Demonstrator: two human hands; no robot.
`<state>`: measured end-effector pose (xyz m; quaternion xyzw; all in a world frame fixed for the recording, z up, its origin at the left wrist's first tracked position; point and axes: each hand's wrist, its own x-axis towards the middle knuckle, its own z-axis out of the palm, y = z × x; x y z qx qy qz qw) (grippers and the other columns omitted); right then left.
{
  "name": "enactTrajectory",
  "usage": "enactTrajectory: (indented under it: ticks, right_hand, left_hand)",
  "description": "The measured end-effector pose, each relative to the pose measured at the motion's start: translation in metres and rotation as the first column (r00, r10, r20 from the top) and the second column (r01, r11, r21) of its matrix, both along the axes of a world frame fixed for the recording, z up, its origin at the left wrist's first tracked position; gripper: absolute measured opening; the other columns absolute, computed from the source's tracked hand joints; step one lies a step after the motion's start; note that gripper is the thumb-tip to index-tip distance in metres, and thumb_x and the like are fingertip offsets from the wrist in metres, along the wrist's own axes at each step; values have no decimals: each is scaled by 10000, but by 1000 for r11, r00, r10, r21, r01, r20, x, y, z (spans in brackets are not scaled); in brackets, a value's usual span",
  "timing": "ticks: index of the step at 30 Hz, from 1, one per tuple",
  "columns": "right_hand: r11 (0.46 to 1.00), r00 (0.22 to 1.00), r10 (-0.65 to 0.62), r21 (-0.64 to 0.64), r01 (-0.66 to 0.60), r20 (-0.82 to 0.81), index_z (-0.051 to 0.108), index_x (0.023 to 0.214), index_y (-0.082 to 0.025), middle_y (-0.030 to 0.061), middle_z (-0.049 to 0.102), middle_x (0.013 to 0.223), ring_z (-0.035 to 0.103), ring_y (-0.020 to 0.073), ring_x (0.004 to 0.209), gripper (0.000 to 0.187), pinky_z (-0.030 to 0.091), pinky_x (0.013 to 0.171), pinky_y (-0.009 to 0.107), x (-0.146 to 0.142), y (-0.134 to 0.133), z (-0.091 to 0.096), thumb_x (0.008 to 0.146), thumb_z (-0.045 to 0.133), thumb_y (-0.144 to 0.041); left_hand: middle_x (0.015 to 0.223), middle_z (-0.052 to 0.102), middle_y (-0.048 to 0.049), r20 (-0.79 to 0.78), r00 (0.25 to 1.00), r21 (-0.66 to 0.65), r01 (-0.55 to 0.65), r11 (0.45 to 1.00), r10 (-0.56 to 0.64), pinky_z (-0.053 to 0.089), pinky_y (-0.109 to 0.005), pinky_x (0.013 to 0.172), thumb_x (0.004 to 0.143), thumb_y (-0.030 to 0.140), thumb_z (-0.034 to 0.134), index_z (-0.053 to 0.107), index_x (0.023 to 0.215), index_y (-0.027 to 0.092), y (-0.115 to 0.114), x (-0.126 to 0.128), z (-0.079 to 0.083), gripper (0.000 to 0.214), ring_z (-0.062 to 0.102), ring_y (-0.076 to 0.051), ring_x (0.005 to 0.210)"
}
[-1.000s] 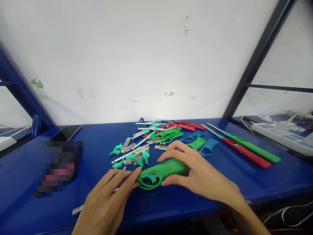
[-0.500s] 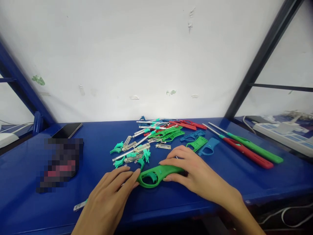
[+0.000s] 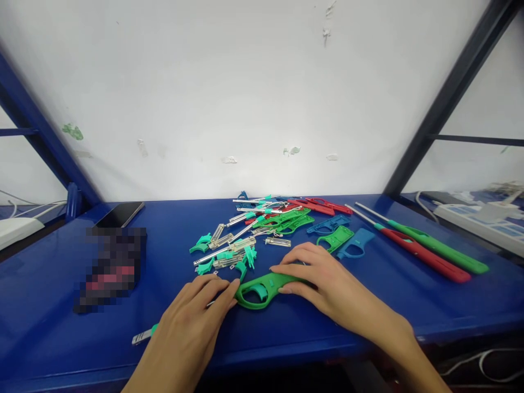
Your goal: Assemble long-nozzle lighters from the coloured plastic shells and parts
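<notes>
A green long-reach lighter (image 3: 268,285) with a teal trigger in its finger loop lies across the front of the table, gripped at both ends. My left hand (image 3: 192,314) is closed around its front end beside the loop; a metal tube tip (image 3: 142,336) with a teal collar pokes out to the left from under that hand. Thumb and fingers of my right hand (image 3: 323,278) pinch the handle's other end, which they partly hide. Just behind lie loose teal triggers (image 3: 200,244), clear fuel tanks (image 3: 278,242) and metal tubes.
Green half shells (image 3: 335,238), blue half shells (image 3: 356,244) and red shells (image 3: 323,206) lie farther back. Two whole lighters, one red (image 3: 426,255) and one green (image 3: 442,248), rest at right. A phone (image 3: 120,214) and a blurred dark item (image 3: 112,273) are at left. The wall bounds the back.
The whole view has shifted slightly, so the scene sits a little farther right. Both hands keep their hold on the green lighter, with hardly any movement against the table.
</notes>
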<state>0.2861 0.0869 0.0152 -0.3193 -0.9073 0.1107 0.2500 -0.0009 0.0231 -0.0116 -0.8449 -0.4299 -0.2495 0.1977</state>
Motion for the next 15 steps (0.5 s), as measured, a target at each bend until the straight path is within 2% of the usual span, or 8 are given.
enactTrajectory:
  ticks: [15]
  right_hand:
    - [999,1000,16,30,-15,-13,719,1308,-288,42,712,1178,611,248,1146,275,482,1013,410,1,-1,0,1055,651,-371]
  left_hand:
    - [1133,791,-76,-53,998,-20,-24,1000,23,679,-454,818,1048,64,375,731,1244,199,-2,-1,2,428,757,-273,1004]
